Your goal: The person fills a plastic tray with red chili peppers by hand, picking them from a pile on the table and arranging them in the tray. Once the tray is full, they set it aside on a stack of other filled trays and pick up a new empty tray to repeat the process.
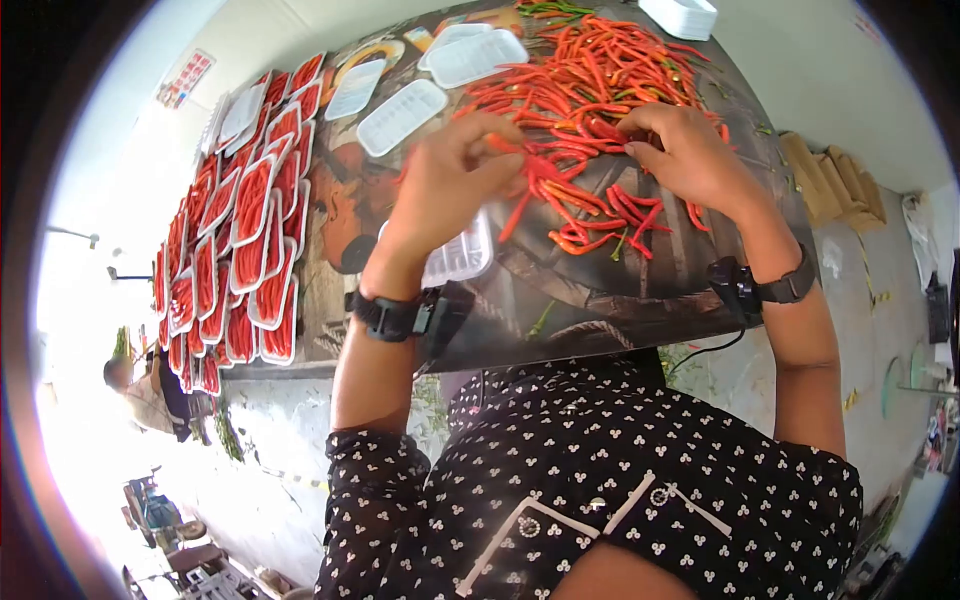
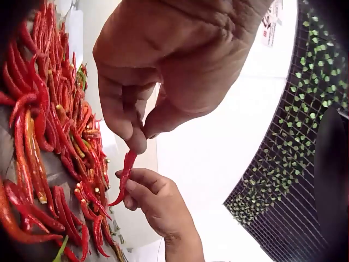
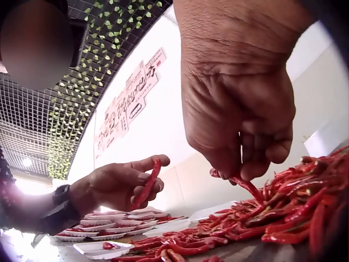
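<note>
My left hand (image 1: 440, 185) holds a red chili pepper (image 3: 147, 185) between thumb and fingers, raised left of the chili pile (image 1: 610, 65). In the left wrist view, that chili hangs from the fingertips and overlaps the other hand. My right hand (image 1: 690, 155) is at the pile's near right edge, its fingertips pinching another red chili (image 3: 248, 188). A smaller group of loose chilies (image 1: 600, 215) lies on the table in front of the hands. Partly hidden under my left forearm is a white plastic tray (image 1: 470, 250); in the right wrist view a little red shows inside it.
Several empty white trays (image 1: 402, 117) lie at the back left, and a stack of trays (image 1: 680, 15) stands at the far right. Many chili-filled trays (image 1: 250, 205) are piled along the table's left side. Cardboard (image 1: 835, 185) sits right of the table. Another person (image 1: 150, 395) is at far left.
</note>
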Motion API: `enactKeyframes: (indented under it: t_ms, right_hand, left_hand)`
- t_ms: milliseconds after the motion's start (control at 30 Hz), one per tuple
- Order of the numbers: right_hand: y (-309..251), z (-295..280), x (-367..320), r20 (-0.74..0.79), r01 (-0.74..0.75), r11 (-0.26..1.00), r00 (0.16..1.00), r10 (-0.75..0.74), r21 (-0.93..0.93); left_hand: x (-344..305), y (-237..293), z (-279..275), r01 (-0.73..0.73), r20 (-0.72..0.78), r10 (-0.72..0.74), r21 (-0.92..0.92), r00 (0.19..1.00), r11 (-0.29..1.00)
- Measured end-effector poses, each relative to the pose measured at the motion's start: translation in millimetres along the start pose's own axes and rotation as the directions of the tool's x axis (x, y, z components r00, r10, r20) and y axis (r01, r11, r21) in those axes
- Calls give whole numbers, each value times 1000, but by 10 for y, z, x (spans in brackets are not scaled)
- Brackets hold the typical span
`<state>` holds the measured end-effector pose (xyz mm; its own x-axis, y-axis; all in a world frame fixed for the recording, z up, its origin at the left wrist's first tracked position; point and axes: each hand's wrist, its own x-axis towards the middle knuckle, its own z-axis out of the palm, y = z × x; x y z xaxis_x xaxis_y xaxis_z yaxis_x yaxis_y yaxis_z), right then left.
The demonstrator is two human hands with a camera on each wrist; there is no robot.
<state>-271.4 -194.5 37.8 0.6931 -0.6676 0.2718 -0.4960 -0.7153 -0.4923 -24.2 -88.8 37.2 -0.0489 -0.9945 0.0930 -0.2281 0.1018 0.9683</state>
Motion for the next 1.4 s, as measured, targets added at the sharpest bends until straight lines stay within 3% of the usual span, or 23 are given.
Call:
enactKeyframes:
  t_ms: [67, 100, 200, 233, 333, 533, 633, 867, 933, 1333, 1400]
  right_hand:
    - [-151, 75, 88, 35, 58, 998, 998, -58, 9]
    - [-231, 123, 132, 63, 103, 995, 993, -104, 11]
    - [-520, 301, 237, 57, 211, 976, 975, -214, 53]
    - [-565, 387, 282, 43, 297, 955, 954, -297, 4]
    - [-743, 652, 412, 89, 373, 928, 924, -372, 9]
    - [-990, 1127, 547, 187, 468, 875, 877, -443, -123]
    - [-1010, 1280, 587, 285, 469, 860, 868, -406, -202]
    - [-1000, 1456, 601, 277, 486, 837, 865, -419, -251]
    - [-1002, 1466, 602, 279, 494, 837, 859, -429, -235]
    - [-938, 1451, 658, 224, 476, 869, 869, -442, -134]
    - [-891, 1364, 661, 211, 460, 882, 876, -433, -99]
  left_hand:
    - [-221, -52, -185, 17, -163, -8, 54, 987, 998]
    - [-339, -74, -305, -6, -196, 46, 198, 980, 980]
    - [-682, -245, -543, 36, -274, 34, 249, 961, 968]
    - [-797, -273, -574, 101, -291, -28, 237, 956, 966]
    - [-1005, -381, -603, 172, -336, -88, 230, 938, 958]
    - [-1067, -534, -622, 158, -382, 7, 400, 924, 903]
    - [-1056, -605, -635, 88, -302, 132, 615, 944, 783]
    - [-1025, -797, -673, 3, -268, 243, 678, 932, 735]
    - [-1006, -781, -680, -36, -215, 302, 758, 929, 651]
    - [-985, -645, -778, 80, -209, 135, 775, 969, 626]
    - [-968, -698, -805, 33, -181, 188, 798, 965, 601]
